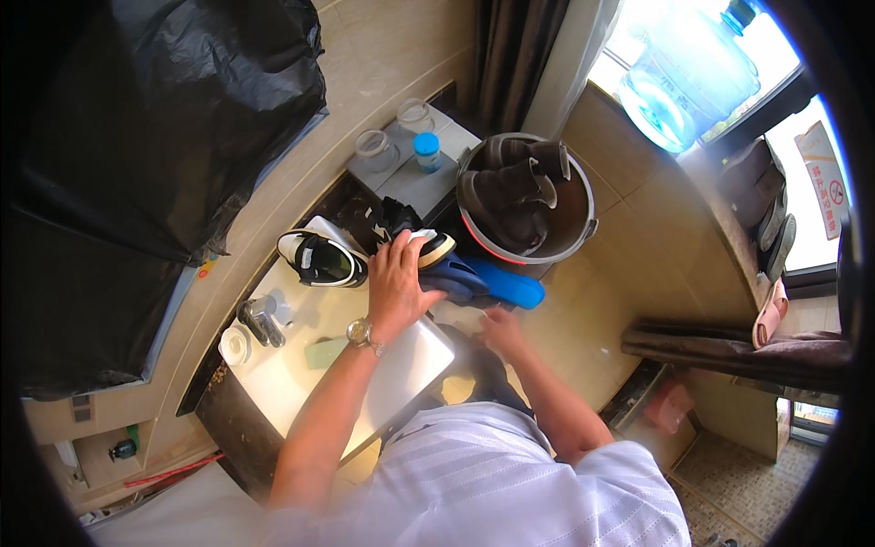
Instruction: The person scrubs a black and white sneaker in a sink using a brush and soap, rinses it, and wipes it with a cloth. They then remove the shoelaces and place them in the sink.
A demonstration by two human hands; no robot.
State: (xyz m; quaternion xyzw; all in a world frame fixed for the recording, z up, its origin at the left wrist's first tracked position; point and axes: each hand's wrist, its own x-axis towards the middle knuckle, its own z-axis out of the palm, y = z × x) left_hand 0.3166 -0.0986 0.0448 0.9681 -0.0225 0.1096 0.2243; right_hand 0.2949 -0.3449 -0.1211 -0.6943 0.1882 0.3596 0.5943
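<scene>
Over the far right corner of a white sink (410,355), my left hand (398,287) grips a black-and-white shoe (437,250) that has a pale sole. Its thumb reaches toward a navy shoe (454,279) just below. A bright blue sole-shaped piece (516,285) sticks out to the right of the navy shoe. My right hand (502,331) is close to the near side of these, fingers curled and blurred; whether it holds anything is unclear. To the left of my left hand, another black-and-white sneaker (321,258) rests on the sink's back rim.
A bucket (591,198) of dark boots (506,198) stands beyond the shoes. Glass jars (374,147) and a blue-lidded container (427,152) sit on a grey ledge. A faucet (261,321) and green soap-like block (325,353) are at the sink. A water jug (683,82) stands on the windowsill.
</scene>
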